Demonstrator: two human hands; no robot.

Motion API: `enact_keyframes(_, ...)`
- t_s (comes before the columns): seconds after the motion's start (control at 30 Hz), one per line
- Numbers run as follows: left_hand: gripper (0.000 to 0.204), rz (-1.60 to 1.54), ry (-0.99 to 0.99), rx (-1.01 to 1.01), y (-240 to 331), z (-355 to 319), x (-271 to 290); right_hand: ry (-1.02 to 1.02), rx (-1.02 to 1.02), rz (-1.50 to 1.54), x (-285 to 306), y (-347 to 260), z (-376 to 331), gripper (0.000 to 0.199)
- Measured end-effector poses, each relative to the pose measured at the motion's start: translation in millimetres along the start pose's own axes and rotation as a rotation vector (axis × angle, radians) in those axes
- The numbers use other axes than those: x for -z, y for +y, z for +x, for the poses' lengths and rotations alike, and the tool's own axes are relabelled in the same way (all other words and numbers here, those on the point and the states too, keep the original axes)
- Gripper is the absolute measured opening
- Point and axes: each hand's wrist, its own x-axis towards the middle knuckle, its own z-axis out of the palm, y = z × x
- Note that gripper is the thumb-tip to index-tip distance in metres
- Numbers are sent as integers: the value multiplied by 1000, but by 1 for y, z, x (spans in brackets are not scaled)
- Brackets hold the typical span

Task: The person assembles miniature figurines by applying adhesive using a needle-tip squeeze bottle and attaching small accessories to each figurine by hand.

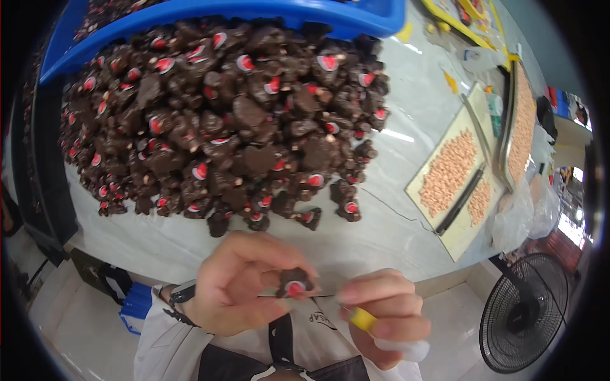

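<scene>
So from my end of the feed, the thing to watch is a small dark brown piece (294,279) with a red-and-white patch, sitting at the fingertips of the left hand (219,289). That hand is curled in a loose pinch, fingers above and thumb below, nothing wide about it. The right hand (384,311) is just beside it, closed around a yellow item (362,319) that angles toward the piece. I can't see the two touching.

Handling-wise, I'd guess the piece is light and pretty stiff, like hard plastic or resin. It looks shiny, so maybe a bit slippery, and any small knobs could be the fragile bits. I'd take it by the brown sides and keep fingers off the red patch.

Beyond both hands there's a big pile (248,111) of similar pieces, with a blue tray (356,19) past that. Off to the right of the right hand, farther out, is a pale board (454,244) with pinkish bits (448,168) on it.

What I can't make out: the back of the piece is hidden by the left fingers, the yellow item's far end is lost in the right hand, and the whitish bit (406,348) under that hand is too blurry to name.
</scene>
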Motion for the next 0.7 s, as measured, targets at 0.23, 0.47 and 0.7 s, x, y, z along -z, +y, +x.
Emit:
enact_keyframes(0.23,46,72,-7,-58,1,-1,0,484,79,-994,70,3,-11,30)
enact_keyframes(0.47,46,99,-79,46,-4,-1,-1,283,-249,-1262,83,10,-16,42)
enact_keyframes(0.7,46,170,-87,142,0,0,-6,470,-71,-1008,54,-4,-9,47)
